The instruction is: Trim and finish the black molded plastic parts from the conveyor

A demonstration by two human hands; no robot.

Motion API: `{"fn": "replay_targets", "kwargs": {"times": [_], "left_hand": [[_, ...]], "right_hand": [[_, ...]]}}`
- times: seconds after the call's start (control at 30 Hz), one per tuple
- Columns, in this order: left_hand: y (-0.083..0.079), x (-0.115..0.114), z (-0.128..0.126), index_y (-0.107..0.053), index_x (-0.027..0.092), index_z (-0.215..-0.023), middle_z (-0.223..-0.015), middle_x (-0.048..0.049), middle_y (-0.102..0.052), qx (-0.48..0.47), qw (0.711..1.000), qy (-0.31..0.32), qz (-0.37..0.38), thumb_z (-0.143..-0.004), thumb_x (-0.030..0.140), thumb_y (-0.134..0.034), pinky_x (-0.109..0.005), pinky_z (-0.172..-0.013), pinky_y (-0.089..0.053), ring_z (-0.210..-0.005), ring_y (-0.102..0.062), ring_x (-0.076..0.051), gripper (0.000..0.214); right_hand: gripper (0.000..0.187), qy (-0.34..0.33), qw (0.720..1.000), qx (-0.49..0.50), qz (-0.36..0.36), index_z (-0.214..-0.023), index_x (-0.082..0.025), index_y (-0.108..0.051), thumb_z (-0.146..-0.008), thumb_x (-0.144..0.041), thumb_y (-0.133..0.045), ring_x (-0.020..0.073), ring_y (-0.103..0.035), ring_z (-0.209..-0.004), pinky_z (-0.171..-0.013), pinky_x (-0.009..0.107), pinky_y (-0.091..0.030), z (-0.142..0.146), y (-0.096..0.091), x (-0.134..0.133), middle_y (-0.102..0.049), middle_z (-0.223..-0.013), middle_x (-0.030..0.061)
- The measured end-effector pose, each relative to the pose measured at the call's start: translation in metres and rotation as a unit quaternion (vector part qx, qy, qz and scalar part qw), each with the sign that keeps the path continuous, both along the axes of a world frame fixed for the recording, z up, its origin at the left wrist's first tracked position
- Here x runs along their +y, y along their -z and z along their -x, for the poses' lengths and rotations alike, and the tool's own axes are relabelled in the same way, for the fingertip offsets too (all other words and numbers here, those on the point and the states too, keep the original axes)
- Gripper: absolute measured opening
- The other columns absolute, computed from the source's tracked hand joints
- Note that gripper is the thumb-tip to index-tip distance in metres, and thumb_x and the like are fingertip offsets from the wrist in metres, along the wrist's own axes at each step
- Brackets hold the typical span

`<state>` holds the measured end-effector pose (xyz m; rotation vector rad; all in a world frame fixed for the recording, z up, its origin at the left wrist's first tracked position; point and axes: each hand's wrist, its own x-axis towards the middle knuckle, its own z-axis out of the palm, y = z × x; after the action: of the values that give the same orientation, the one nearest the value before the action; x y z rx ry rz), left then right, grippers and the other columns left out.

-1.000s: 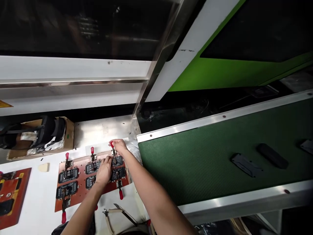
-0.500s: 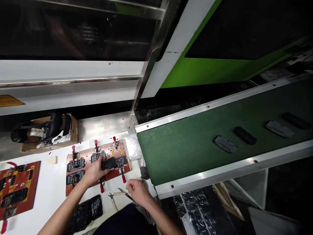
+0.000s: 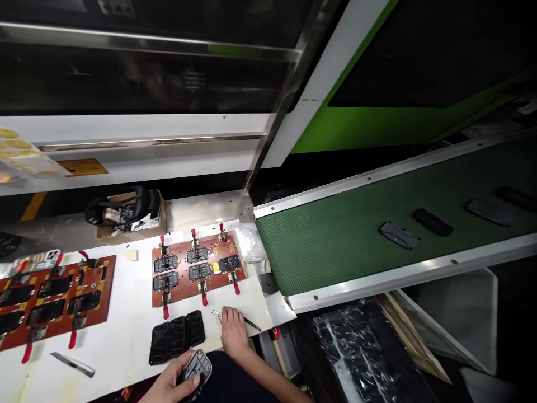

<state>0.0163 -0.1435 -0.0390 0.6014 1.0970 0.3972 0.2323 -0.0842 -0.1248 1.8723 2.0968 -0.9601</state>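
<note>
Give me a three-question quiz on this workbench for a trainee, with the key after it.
1. What does the left hand hold?
2. True or false: the right hand rests on the white bench top.
3. How many black moulded parts lie side by side on the bench, next to the right hand?
A. Two
B. Three
C. Five

Key:
1. A dark ribbed part
2. True
3. B
</note>
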Motion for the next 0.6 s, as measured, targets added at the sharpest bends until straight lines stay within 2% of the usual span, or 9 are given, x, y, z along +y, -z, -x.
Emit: {"fn": "replay_targets", "kwargs": {"times": [0.03, 0.1, 0.2, 0.3, 0.37, 0.47, 0.6], "left_hand": [[0.0, -0.009, 0.01, -0.064, 0.027, -0.124, -0.134, -0.0094, -0.062, -0.016, 0.999, -0.033, 0.026, -0.067, 0.041, -0.084, -0.044, -0.112, -0.036, -0.129, -0.053, -0.033, 0.062], [-0.006, -0.024, 0.028, -0.055, 0.03, -0.136, -0.135, -0.009, -0.063, -0.07, 0.989, -0.093, 0.087, -0.061, 0.024, -0.086, -0.046, -0.115, -0.035, -0.131, -0.054, -0.032, 0.082], [-0.021, -0.03, 0.041, -0.042, 0.028, -0.144, -0.134, -0.0114, -0.063, -0.109, 0.965, -0.182, 0.151, -0.067, 0.017, -0.079, -0.05, -0.111, -0.04, -0.125, -0.061, -0.033, 0.086], [-0.033, -0.021, 0.04, -0.045, 0.025, -0.138, -0.142, -0.013, -0.057, -0.137, 0.95, -0.238, 0.15, -0.072, 0.014, -0.076, -0.052, -0.105, -0.048, -0.126, -0.059, -0.035, 0.073], [-0.037, -0.014, 0.04, -0.052, 0.022, -0.13, -0.14, -0.012, -0.058, -0.169, 0.948, -0.237, 0.127, -0.073, 0.009, -0.073, -0.05, -0.107, -0.048, -0.128, -0.058, -0.034, 0.063], [-0.041, -0.008, 0.043, -0.058, 0.021, -0.124, -0.133, -0.0094, -0.063, -0.195, 0.945, -0.237, 0.109, -0.073, 0.004, -0.069, -0.05, -0.11, -0.046, -0.128, -0.058, -0.03, 0.055], [-0.044, -0.009, 0.05, -0.061, 0.018, -0.121, -0.129, -0.0111, -0.065, -0.216, 0.943, -0.23, 0.106, -0.072, 0.003, -0.067, -0.052, -0.108, -0.047, -0.128, -0.058, -0.033, 0.052]], "right_hand": [[0.06, 0.009, 1.0, 0.01, -0.006, -0.136, -0.012, -0.053, -0.078, -0.018, -0.068, 0.0386, -0.052, -0.123, -0.11, 0.054, -0.036, -0.005, -0.009, -0.001, -0.057, -0.128, 0.0222], [0.059, 0.027, 0.999, 0.039, -0.01, -0.137, -0.014, -0.052, -0.081, -0.025, -0.066, 0.0321, -0.057, -0.118, -0.105, 0.043, -0.045, -0.014, -0.034, -0.002, -0.056, -0.128, 0.0177], [0.059, 0.014, 0.993, 0.115, 0.01, -0.145, -0.024, -0.044, -0.088, -0.029, -0.057, 0.0186, -0.064, -0.106, -0.089, 0.025, -0.052, -0.018, -0.083, 0.0, -0.057, -0.128, 0.0081], [0.068, -0.097, 0.962, 0.241, 0.086, -0.146, -0.035, -0.044, -0.082, -0.034, -0.066, 0.0179, -0.064, -0.106, -0.094, 0.024, -0.049, -0.003, -0.135, 0.007, -0.06, -0.126, 0.0012], [0.067, -0.174, 0.947, 0.252, 0.1, -0.142, -0.034, -0.049, -0.078, -0.035, -0.069, 0.0216, -0.062, -0.111, -0.098, 0.028, -0.046, 0.015, -0.162, 0.013, -0.062, -0.122, 0.0016], [0.063, -0.255, 0.946, 0.19, 0.063, -0.137, -0.029, -0.054, -0.077, -0.037, -0.069, 0.0258, -0.059, -0.111, -0.097, 0.033, -0.045, 0.042, -0.184, 0.019, -0.062, -0.117, 0.0044], [0.057, -0.306, 0.937, 0.167, 0.035, -0.131, -0.026, -0.057, -0.078, -0.04, -0.067, 0.0251, -0.059, -0.101, -0.092, 0.033, -0.044, 0.058, -0.188, 0.022, -0.061, -0.111, 0.0047]]}}
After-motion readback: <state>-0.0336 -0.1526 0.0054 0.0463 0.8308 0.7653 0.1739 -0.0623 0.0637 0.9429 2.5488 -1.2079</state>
